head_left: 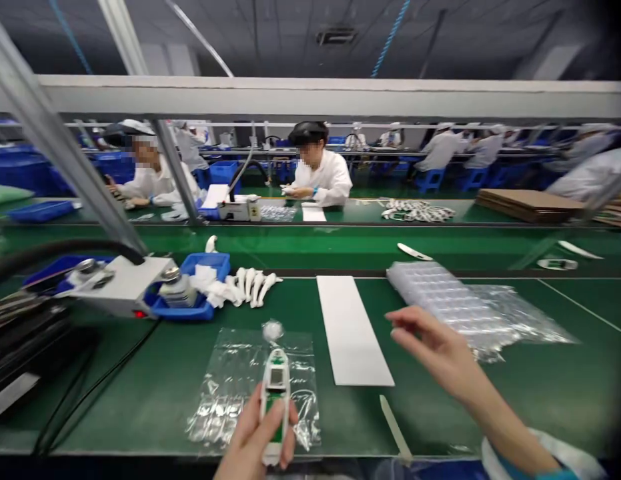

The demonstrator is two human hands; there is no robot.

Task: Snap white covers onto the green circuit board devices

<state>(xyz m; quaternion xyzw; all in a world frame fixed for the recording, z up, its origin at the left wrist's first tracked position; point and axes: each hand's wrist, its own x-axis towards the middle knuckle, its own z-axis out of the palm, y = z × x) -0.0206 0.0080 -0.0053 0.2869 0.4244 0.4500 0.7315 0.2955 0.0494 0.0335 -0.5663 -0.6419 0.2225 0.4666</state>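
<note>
My left hand [257, 430] grips a slim white device housing [276, 370] with a green circuit board and a small square screen. The thumb presses on the board, and the housing is upright over a clear plastic bag [217, 387] on the bench. A round clear piece [273, 330] shows just beyond its tip. My right hand [433, 343] hovers between a white rectangular sheet [353, 330] and a clear tray of pockets [440, 293]. Its fingers are apart and nothing shows between them. A pale narrow strip [394, 427] lies near the front edge.
On the left are a grey-white box [125, 283] with a red switch, a blue tray [183, 308] holding a bottle, and a cable [110, 370]. Several white curved parts [255, 283] lie beyond. A green conveyor [300, 250] carries housing pieces; a co-worker [323, 173] sits across it.
</note>
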